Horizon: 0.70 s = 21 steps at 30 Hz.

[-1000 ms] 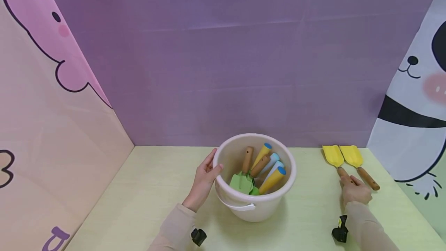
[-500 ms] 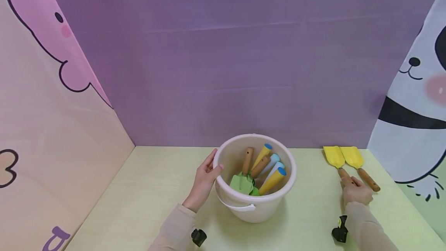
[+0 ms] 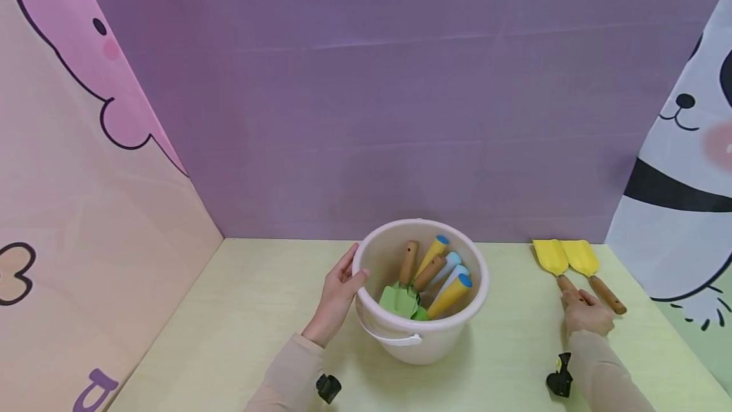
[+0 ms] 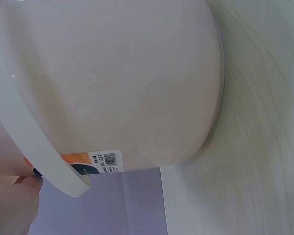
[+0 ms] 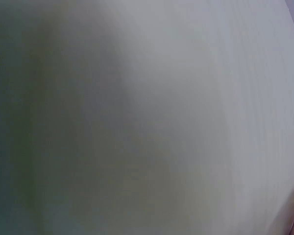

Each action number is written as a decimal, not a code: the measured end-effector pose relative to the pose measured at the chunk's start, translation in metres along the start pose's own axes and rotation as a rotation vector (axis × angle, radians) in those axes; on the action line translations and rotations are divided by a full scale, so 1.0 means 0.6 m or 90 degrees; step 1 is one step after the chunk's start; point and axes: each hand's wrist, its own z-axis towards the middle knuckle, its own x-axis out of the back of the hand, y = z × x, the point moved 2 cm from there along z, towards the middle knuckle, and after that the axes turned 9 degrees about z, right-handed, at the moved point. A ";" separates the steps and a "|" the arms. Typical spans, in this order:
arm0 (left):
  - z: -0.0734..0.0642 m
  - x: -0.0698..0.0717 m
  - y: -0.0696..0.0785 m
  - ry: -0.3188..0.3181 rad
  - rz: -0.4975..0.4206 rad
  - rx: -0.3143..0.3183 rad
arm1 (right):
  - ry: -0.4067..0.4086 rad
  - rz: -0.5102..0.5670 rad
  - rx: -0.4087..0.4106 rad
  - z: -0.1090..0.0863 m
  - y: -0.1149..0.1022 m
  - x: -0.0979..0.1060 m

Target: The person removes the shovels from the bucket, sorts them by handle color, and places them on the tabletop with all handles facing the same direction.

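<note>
My left hand (image 3: 334, 296) grips the left rim of a pale pink plastic bucket (image 3: 426, 345), thumb over the edge and fingers along the outside. Inside the bucket lie several small garden tools: light green shovel heads (image 3: 398, 301), brown wooden handles (image 3: 408, 262), and yellow and light blue handles with blue ends. Over at the right, my right hand (image 3: 588, 318) holds the brown handle of a yellow shovel (image 3: 551, 257), which lies on the table. A second yellow shovel (image 3: 581, 257) lies right beside it. The left wrist view shows the bucket wall (image 4: 132, 88) close up.
The bucket's white carrying handle (image 3: 394, 339) hangs down its front. A purple backdrop (image 3: 366, 113) stands behind the pale table (image 3: 257, 316). Printed panels flank it, with a pink figure at left and a panda (image 3: 680, 234) at right, near the shovels.
</note>
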 end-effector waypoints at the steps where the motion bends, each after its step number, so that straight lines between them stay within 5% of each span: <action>1: 0.000 0.000 0.000 0.000 0.001 0.001 | -0.001 0.000 -0.002 0.000 0.000 0.001; 13: 0.000 -0.001 0.001 0.004 0.001 0.008 | 0.000 0.011 -0.017 0.001 -0.003 -0.003; 21: 0.003 -0.001 -0.001 0.002 -0.014 0.003 | 0.005 -0.011 0.017 -0.004 0.000 0.000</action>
